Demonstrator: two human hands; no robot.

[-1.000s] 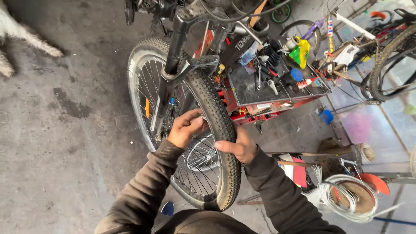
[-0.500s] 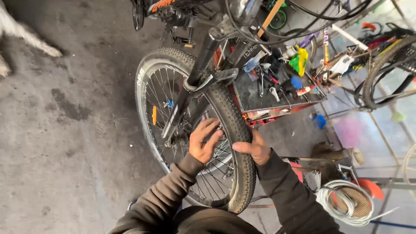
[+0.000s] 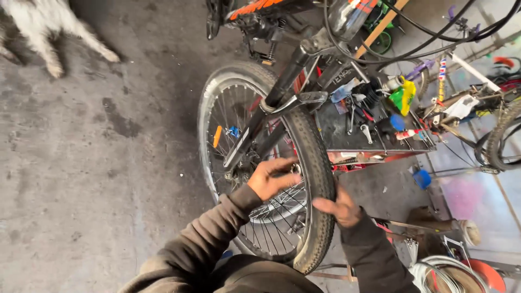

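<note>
- Left hand (image 3: 273, 179): fingers curled among the spokes near the hub, thumb toward the tyre; closed loosely, whether it grips a part I cannot tell.
- Right hand (image 3: 339, 206): palm and fingers flat on the tyre's right sidewall, open, pressing, not clasping.
- Tyre (image 3: 315, 157): knobby, black, on the front wheel (image 3: 239, 108); wheel upright in the fork (image 3: 274, 106), long axis running near to far, near edge low by the person's chest.
- Orange reflector (image 3: 217, 136) on the spokes, left side.
- Tray (image 3: 331, 130), right of the wheel: holds spanners, a black boot, yellow-green bottle (image 3: 406, 96), blue cap.
- Dog (image 3: 49, 27) far left on concrete floor (image 3: 81, 179).
</note>
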